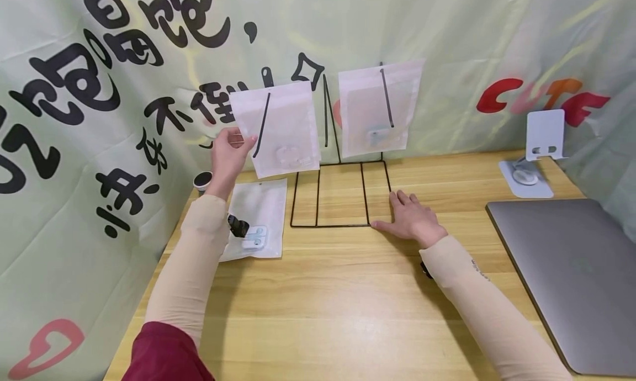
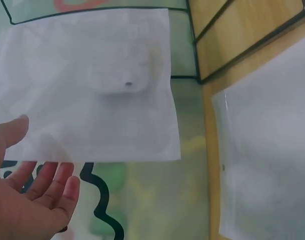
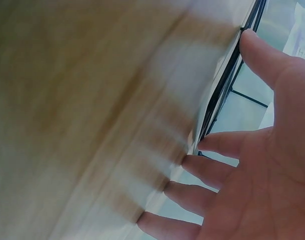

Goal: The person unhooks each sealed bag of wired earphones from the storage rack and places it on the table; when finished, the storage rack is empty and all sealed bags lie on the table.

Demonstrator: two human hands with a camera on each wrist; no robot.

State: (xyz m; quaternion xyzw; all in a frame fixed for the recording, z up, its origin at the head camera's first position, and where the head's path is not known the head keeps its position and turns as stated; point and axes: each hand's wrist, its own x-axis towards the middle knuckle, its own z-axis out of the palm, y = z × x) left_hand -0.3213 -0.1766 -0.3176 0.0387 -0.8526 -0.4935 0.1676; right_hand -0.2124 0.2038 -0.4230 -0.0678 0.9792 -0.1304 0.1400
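Observation:
A black wire display rack [image 1: 343, 225] stands on the table, with two white translucent pouches hanging from its hooks. My left hand [image 1: 229, 157] is at the left edge of the left pouch [image 1: 285, 130]. In the left wrist view its thumb [image 2: 15, 131] lies before the pouch and the other fingers extend past the edge, apart from the thumb. A pale squarish case [image 2: 125, 70] shows through that pouch. The right pouch [image 1: 379, 107] hangs with a small pale item inside. My right hand [image 1: 412, 218] rests with spread fingers at the rack base's right side, thumb at its front corner.
Another white pouch [image 1: 258, 204] with a small pale case lies flat on the left of the table. A grey laptop [image 1: 566, 270] and a white phone stand [image 1: 526, 188] are on the right. A small dark-topped jar [image 1: 202, 179] stands behind my left wrist. Printed cloth hangs behind.

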